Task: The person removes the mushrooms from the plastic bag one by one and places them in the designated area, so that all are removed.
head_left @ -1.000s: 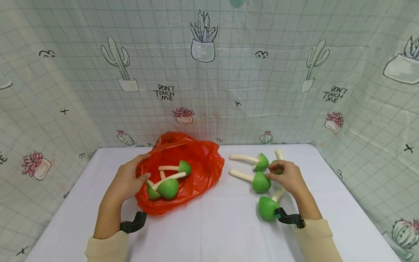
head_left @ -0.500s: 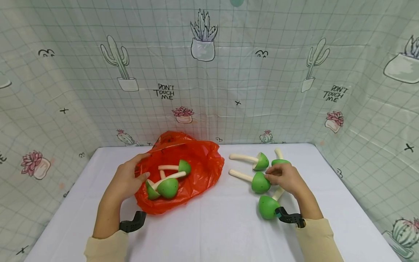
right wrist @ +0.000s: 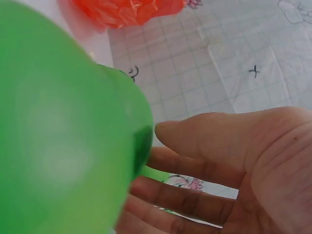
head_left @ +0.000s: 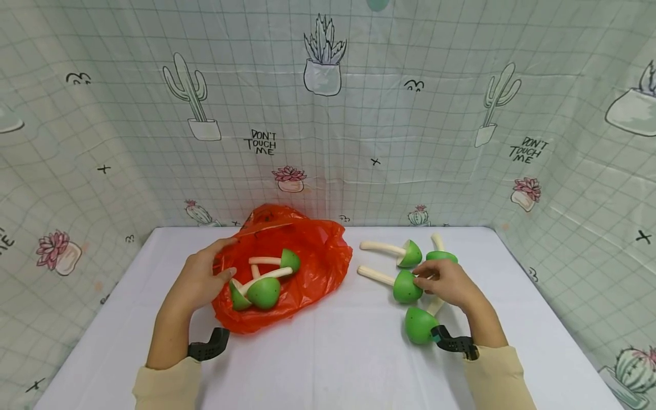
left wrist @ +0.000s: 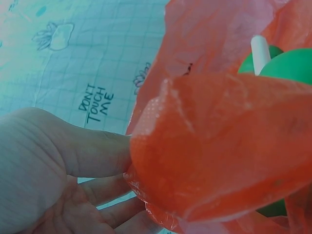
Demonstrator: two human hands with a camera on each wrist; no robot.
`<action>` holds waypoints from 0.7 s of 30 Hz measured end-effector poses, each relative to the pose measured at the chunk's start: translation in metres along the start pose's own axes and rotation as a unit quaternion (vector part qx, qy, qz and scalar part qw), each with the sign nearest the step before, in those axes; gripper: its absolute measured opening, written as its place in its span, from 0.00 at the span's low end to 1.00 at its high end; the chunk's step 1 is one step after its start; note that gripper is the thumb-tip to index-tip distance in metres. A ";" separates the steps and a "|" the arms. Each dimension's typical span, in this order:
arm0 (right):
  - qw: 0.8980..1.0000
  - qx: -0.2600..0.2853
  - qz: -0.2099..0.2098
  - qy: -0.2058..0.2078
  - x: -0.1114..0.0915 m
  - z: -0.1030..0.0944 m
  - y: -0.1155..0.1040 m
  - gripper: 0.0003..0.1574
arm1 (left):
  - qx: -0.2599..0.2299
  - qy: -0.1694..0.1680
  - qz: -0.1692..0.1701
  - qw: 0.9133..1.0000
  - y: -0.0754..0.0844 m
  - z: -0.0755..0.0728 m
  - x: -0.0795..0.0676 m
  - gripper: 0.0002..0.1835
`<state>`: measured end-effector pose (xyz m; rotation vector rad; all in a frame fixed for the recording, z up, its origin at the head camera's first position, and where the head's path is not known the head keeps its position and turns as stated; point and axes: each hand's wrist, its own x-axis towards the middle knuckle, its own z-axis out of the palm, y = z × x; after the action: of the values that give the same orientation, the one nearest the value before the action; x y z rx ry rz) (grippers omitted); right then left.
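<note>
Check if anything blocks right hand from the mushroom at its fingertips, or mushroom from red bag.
Nothing visible: the right hand is at the mushroom; bare tabletop lies between its stem and the red bag. The bag's crumpled edge might snag.

Bright red is flashed by the bag (head_left: 320,273), dark-speckled green by the mushroom caps (head_left: 263,293), cream by their stems (head_left: 376,275); the pale backdrop (head_left: 328,125) is gridded and cactus-printed, beige is shown by the sleeves (head_left: 168,385).

Open red bag (head_left: 318,273), green-capped mushrooms (head_left: 263,294)
Left hand (head_left: 197,282) pinches the bag (mushrooms lie inside); right hand (head_left: 447,282) touches a sideways-lying mushroom (head_left: 406,287).
</note>
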<state>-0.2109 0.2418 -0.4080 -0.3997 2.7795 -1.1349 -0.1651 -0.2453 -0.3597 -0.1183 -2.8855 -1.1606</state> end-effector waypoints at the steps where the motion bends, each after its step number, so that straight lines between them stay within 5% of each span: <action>1: 1.000 -0.015 -0.005 0.002 0.000 -0.001 -0.001 0.18 | 0.001 0.000 -0.001 1.000 0.000 0.000 0.000 0.34; 6: 0.997 -0.062 -0.005 0.037 -0.003 -0.004 -0.012 0.20 | -0.001 0.000 -0.002 1.000 0.000 -0.001 0.000 0.34; 13: 0.993 -0.059 -0.032 0.097 -0.003 -0.001 -0.042 0.19 | -0.002 0.000 -0.003 1.000 -0.001 -0.002 0.002 0.34; 21: 0.993 -0.009 -0.086 0.081 0.008 0.017 -0.080 0.11 | 0.004 -0.002 -0.010 1.000 0.000 -0.001 0.003 0.33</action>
<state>-0.1991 0.1734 -0.3635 -0.5848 2.9446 -1.2298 -0.1677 -0.2460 -0.3591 -0.0910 -2.9004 -1.1528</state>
